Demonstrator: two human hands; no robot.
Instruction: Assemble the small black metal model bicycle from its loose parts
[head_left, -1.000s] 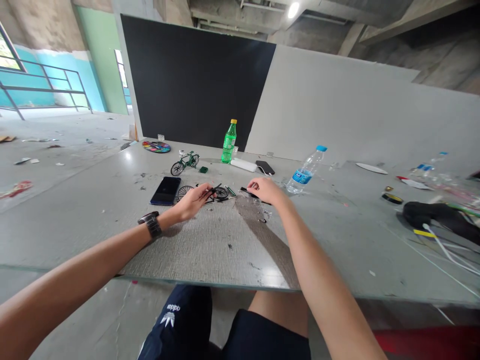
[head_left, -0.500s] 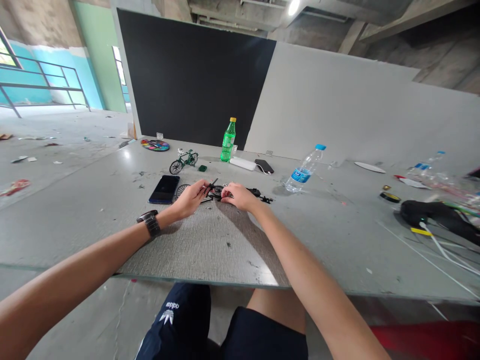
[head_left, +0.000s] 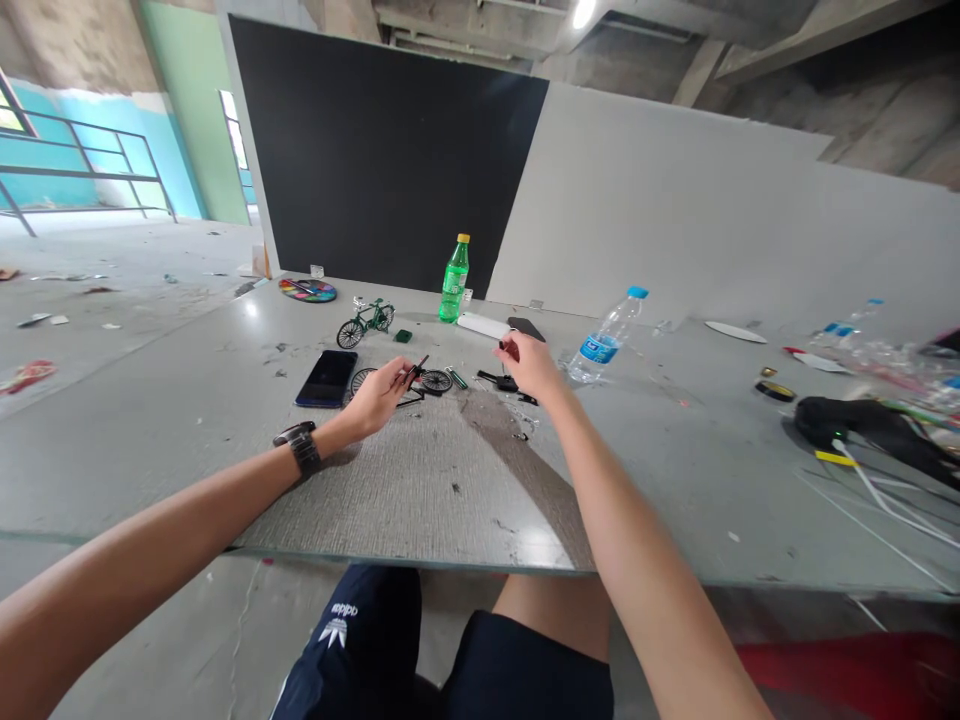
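Here's the left hand, low over the table, gripping a slender dark part between thumb and fingers, its long axis slanting up and away to the right. Just right of those fingertips lies a spoked model wheel, then a small green cylindrical piece. And across the gap, black model parts lie roughly crosswise on the tabletop, just left of and below the right hand, clearly the nearer of the two! That hand hangs raised, thumb and fingertips drawn together, forearm slanting in from the lower right; whether it pinches anything, I can't tell.
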